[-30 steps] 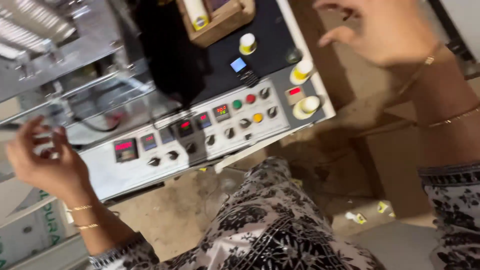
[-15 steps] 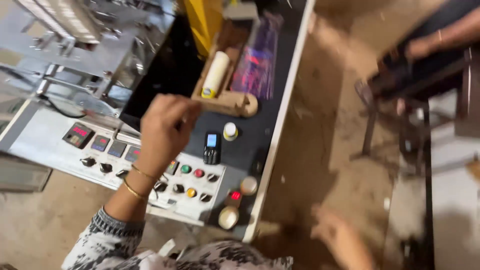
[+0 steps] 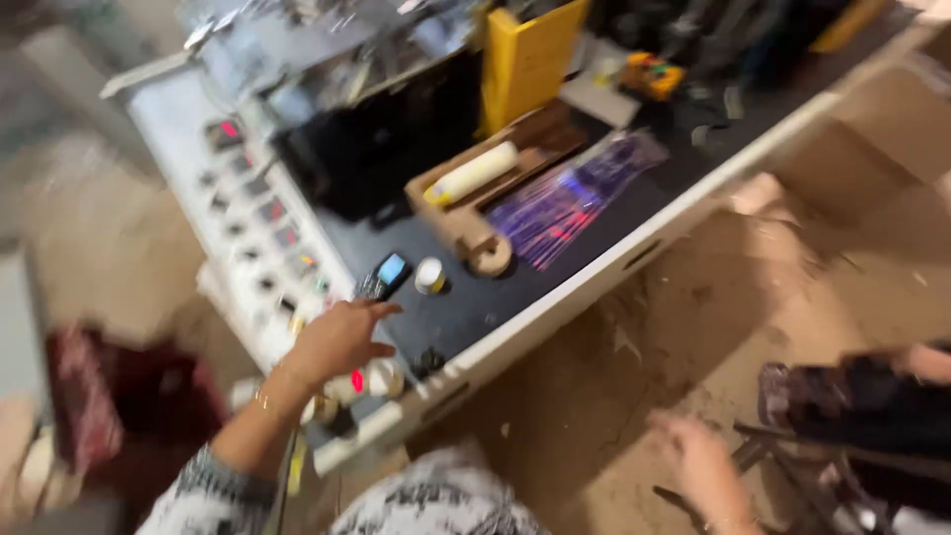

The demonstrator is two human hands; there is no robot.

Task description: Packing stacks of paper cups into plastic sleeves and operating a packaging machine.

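My left hand [image 3: 339,340] hovers over the near end of a machine's control panel [image 3: 260,230], fingers loosely apart and holding nothing. It is close to a small black device with a blue screen [image 3: 386,273] and a round white knob [image 3: 430,274]. Just below it sit large cream push buttons [image 3: 381,377] and a red light. My right hand [image 3: 701,462] hangs low over the dusty floor at the lower right, blurred, fingers apart and empty.
On the black machine top lie a wooden tray [image 3: 495,183] with a cream roll [image 3: 473,173], a bundle of shiny purple strips [image 3: 567,205] and a yellow block [image 3: 530,57]. Another person's dark-clothed limb [image 3: 872,396] rests by a metal frame at the right.
The view swung so the machine now runs diagonally. My left hand came down from the wooden tray to the panel's near end. My right hand stayed low over the floor.
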